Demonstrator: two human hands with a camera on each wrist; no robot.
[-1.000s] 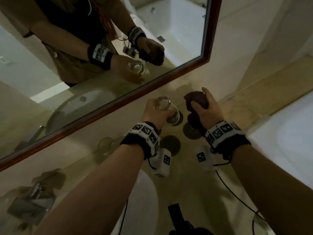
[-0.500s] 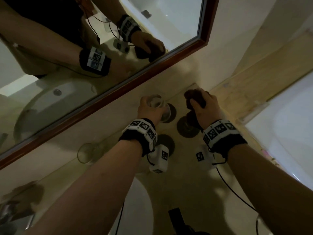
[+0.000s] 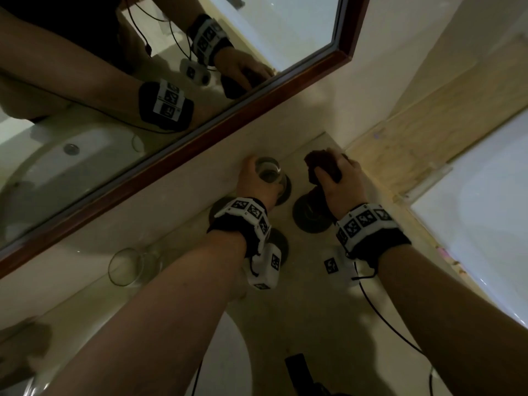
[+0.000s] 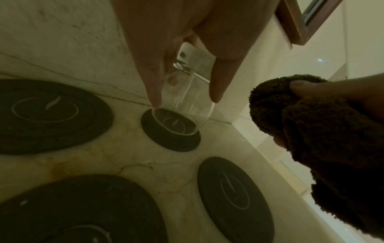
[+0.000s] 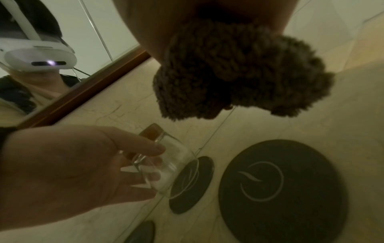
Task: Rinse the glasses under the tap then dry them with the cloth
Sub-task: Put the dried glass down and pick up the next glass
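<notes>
My left hand (image 3: 257,184) grips a clear glass (image 3: 268,172) round its side, close to the back wall. In the left wrist view the glass (image 4: 182,105) tilts with its base just over a small dark coaster (image 4: 180,144); I cannot tell whether they touch. My right hand (image 3: 340,181) grips a bunched brown cloth (image 3: 320,164) to the right of the glass, above another coaster (image 3: 311,218). The cloth (image 5: 239,74) hangs clear of the glass (image 5: 170,167). A second clear glass (image 3: 125,267) sits on the counter at the left.
Several dark round coasters (image 4: 234,194) lie on the marble counter (image 3: 314,324). A brown-framed mirror (image 3: 200,155) runs along the wall behind. The white sink basin (image 3: 228,352) is under my left forearm. A white bathtub (image 3: 485,210) lies at the right.
Both hands have moved down and towards the back wall. The glass has come down over the small back coaster. The cloth stays bunched in my right hand.
</notes>
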